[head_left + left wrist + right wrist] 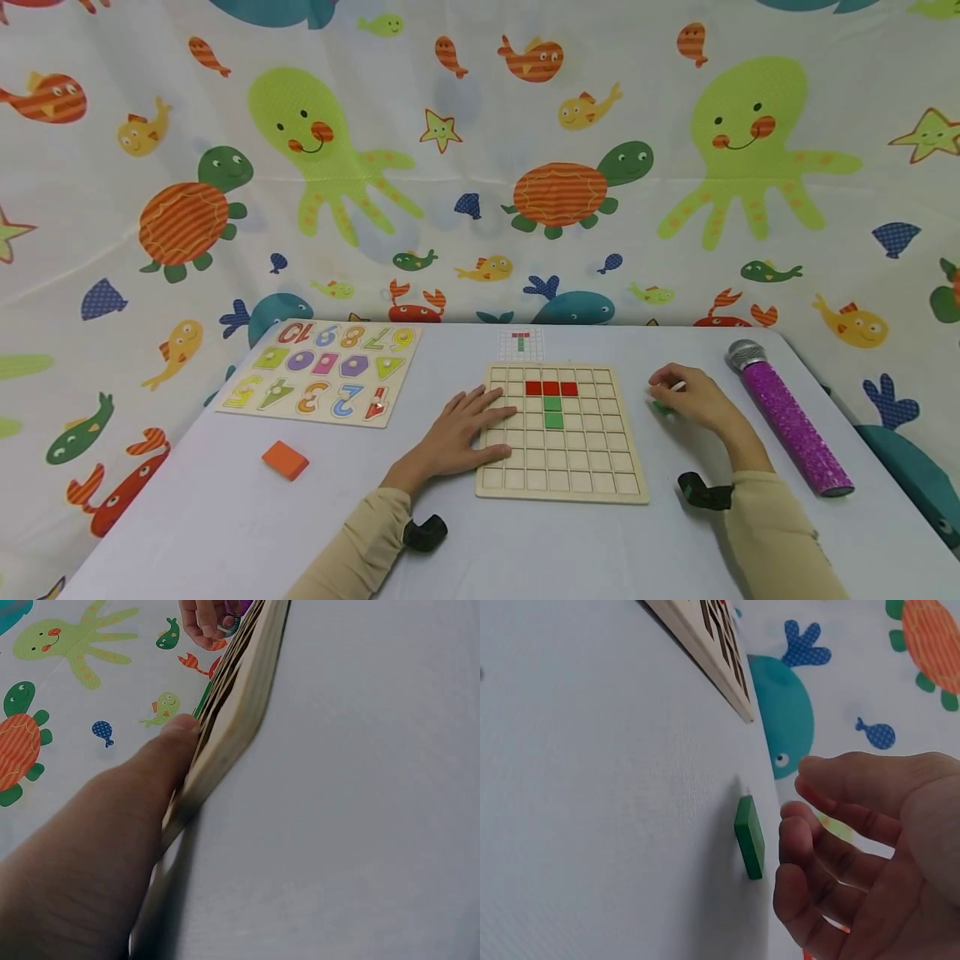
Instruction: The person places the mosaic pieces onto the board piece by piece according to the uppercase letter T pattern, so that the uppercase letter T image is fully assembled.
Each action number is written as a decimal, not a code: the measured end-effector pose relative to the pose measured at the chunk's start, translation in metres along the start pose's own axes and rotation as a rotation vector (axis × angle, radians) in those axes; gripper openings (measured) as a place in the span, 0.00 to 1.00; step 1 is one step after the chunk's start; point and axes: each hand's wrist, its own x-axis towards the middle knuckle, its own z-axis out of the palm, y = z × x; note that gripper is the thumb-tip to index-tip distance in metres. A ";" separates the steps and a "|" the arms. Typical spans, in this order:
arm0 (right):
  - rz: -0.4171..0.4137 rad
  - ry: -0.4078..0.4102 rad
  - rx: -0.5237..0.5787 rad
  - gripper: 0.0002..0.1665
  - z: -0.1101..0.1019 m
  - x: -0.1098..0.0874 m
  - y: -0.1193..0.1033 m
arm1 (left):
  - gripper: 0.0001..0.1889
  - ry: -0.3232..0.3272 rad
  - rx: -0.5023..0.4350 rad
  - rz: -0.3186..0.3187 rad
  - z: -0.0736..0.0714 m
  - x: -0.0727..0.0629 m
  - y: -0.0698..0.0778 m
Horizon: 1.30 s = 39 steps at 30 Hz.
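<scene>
My left hand (461, 429) lies with spread fingers over the left edge of a wooden grid board (562, 482). In the left wrist view its thumb (161, 761) rests along the board's rim. Three red tiles (551, 388) sit in a row on the board, with two green tiles (553, 412) below the middle one. Right of the board, my right hand (693, 398) hovers with loosely bent fingers over another green tile (751, 836) on the table. In the right wrist view, thumb and fingertips are apart from that tile and nothing is between them.
Behind the board lies a pattern card (521, 345) showing a red and green T. A number-and-shape puzzle board (318, 375) is at the back left, an orange block (285, 460) in front of it. A purple glittery microphone (795, 425) lies at the right, beside my right arm.
</scene>
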 end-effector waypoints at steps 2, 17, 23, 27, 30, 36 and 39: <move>0.017 -0.004 -0.005 0.16 -0.001 -0.001 0.002 | 0.32 0.002 0.000 0.001 0.000 0.000 0.000; 0.066 -0.018 -0.024 0.17 -0.005 -0.003 0.010 | 0.32 -0.017 -0.003 -0.016 0.000 0.001 0.000; 0.080 -0.025 -0.030 0.17 -0.005 -0.004 0.011 | 0.33 -0.023 -0.001 -0.021 0.001 0.001 0.000; 0.086 -0.034 -0.033 0.17 -0.005 -0.005 0.011 | 0.33 -0.020 0.003 -0.021 0.001 0.000 -0.001; 0.091 -0.046 -0.036 0.18 -0.006 -0.005 0.011 | 0.33 -0.019 0.004 -0.021 0.001 0.000 -0.001; 0.103 -0.078 -0.030 0.20 -0.008 -0.006 0.011 | 0.33 -0.020 0.008 -0.025 0.002 0.001 -0.001; 0.095 -0.080 -0.028 0.21 -0.007 -0.007 0.012 | 0.33 -0.020 0.006 -0.026 0.001 0.001 -0.001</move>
